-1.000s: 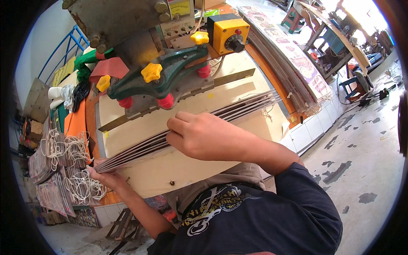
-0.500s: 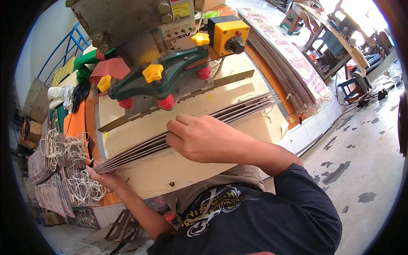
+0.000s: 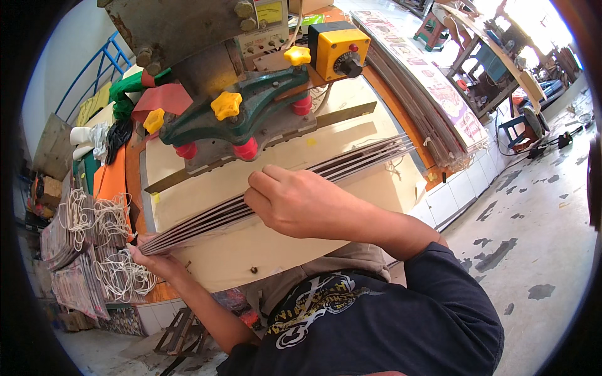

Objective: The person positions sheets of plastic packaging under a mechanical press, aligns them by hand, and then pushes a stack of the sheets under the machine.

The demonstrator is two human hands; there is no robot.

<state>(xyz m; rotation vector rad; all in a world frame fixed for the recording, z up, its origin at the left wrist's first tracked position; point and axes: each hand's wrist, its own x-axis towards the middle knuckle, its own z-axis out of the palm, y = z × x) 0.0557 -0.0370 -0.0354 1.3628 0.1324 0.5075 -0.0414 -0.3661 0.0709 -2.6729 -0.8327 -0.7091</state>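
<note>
Ahead, green press; leftward, cords; left grip clamped on stack, right grip unclear.

From the middle of the board, the stack of thin sheets runs above it from eight o'clock to two, the left hand at its eight o'clock end and the right hand at its middle. The press stands at eleven, the control box nearly at one. Long flat bundles lie at two, a workbench beyond them; corded bundles lie between eight and nine.
</note>
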